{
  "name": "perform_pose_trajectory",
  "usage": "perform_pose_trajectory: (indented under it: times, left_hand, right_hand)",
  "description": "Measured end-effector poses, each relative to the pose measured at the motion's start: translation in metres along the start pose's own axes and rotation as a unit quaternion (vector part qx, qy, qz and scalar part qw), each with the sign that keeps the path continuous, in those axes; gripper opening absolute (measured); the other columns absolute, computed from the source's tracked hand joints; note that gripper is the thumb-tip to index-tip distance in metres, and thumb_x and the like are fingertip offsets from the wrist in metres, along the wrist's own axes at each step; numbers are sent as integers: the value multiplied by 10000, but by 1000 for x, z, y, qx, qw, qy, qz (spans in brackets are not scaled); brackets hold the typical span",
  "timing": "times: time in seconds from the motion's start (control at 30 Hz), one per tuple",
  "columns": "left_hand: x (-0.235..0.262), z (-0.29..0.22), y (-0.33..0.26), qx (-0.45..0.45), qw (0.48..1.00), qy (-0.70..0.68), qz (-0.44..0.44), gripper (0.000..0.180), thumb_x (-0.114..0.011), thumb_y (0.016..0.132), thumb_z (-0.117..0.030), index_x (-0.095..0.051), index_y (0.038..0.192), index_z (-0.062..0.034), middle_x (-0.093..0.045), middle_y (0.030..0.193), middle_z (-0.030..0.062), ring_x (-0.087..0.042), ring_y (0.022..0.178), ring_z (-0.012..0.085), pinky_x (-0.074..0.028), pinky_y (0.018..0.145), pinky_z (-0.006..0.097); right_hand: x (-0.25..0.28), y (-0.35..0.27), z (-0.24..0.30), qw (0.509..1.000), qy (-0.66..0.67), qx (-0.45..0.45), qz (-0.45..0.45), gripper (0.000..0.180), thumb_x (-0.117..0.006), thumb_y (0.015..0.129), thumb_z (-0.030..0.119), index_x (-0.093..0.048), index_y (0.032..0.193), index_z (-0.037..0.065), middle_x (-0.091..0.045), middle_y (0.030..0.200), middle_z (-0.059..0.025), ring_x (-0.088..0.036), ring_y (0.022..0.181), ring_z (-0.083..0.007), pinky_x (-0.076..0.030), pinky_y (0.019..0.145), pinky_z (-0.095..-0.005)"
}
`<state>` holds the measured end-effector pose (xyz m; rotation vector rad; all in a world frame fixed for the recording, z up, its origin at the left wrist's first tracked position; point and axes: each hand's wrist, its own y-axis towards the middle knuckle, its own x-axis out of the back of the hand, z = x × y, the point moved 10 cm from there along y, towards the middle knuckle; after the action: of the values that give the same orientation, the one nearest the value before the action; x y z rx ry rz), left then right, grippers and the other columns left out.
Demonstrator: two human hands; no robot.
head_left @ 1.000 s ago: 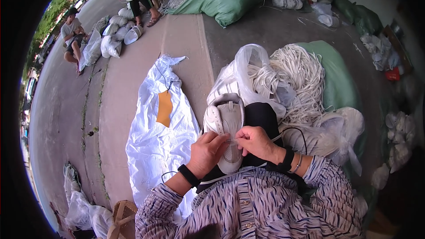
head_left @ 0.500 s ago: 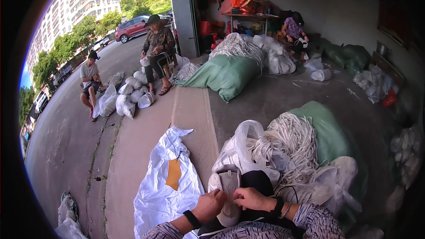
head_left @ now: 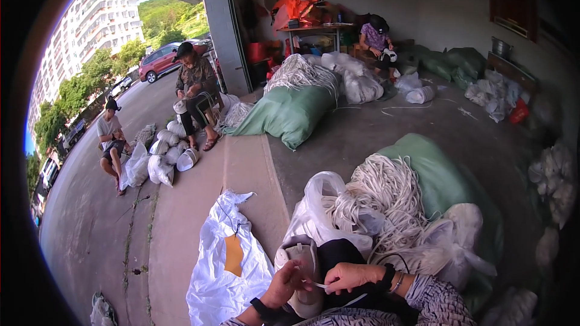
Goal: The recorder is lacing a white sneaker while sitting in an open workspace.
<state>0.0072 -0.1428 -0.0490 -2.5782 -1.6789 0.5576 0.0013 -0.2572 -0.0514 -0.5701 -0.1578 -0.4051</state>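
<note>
A pale beige sneaker [head_left: 300,255] rests on my lap, its toe end pointing toward me. A short stretch of white shoelace [head_left: 320,285] runs across it between my two hands. My left hand [head_left: 286,282] is closed in a pinch at the shoe's left side, at one end of that stretch. On the right, my right hand [head_left: 349,277] pinches the same lace, knuckles up. Fingers cover part of the eyelet area, so how the lace passes through is hidden. A paler strand of lace trails below my right wrist.
A white plastic bag [head_left: 322,205] and a big heap of white laces [head_left: 393,190] on a green sack [head_left: 444,175] stand just beyond my lap. A white woven sheet [head_left: 211,268] lies left. Farther off, a person [head_left: 196,87] and two others sit working among filled bags.
The view has shifted, so the background sits farther left. My hands have moved slightly apart, and a stretch of lace now shows between them.
</note>
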Motion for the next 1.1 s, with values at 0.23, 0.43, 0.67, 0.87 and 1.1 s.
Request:
perform_pose_trajectory:
  times: [0.23,0.43,0.67,0.87,1.1]
  left_hand:
    - [-6,3,-8,-20,998,64,-12,263,-422,955,-22,-519,1199,-2,-624,1050,118,-649,929,195,-521,773,295]
    - [10,8,-14,-35,994,-7,-103,186,-473,947,-70,-550,1099,4,-650,947,101,-667,779,187,-534,664,274]
    - [152,-60,-110,-233,866,-190,-400,82,-549,925,-216,-543,948,-137,-581,798,-39,-471,592,24,-359,478,187]
    - [315,-84,-275,-196,739,-59,-642,303,-573,885,-230,-567,1181,-166,-641,1043,-78,-518,820,0,-396,703,212]
    - [397,-98,-306,-260,708,-65,-653,251,-533,917,-189,-576,1163,-160,-652,1056,-40,-582,875,44,-446,751,218]
  right_hand:
    - [22,-19,24,969,157,186,-38,245,-581,866,190,-671,992,0,-571,1213,-102,-602,803,-110,-507,621,-223]
    - [28,-32,30,914,343,214,-28,237,-573,867,200,-687,868,-8,-496,1287,-225,-624,824,-174,-509,621,-246]
    - [130,-127,7,674,542,491,-105,270,-554,899,275,-641,1022,52,-535,1259,-169,-514,653,-150,-446,557,-284]
    - [189,-223,-47,674,479,458,-325,338,-567,893,231,-577,1103,-33,-557,1172,-151,-477,685,-108,-431,590,-248]
    - [151,-267,16,719,326,523,-322,285,-625,855,218,-639,962,-45,-587,1080,-181,-532,613,-136,-445,560,-272]
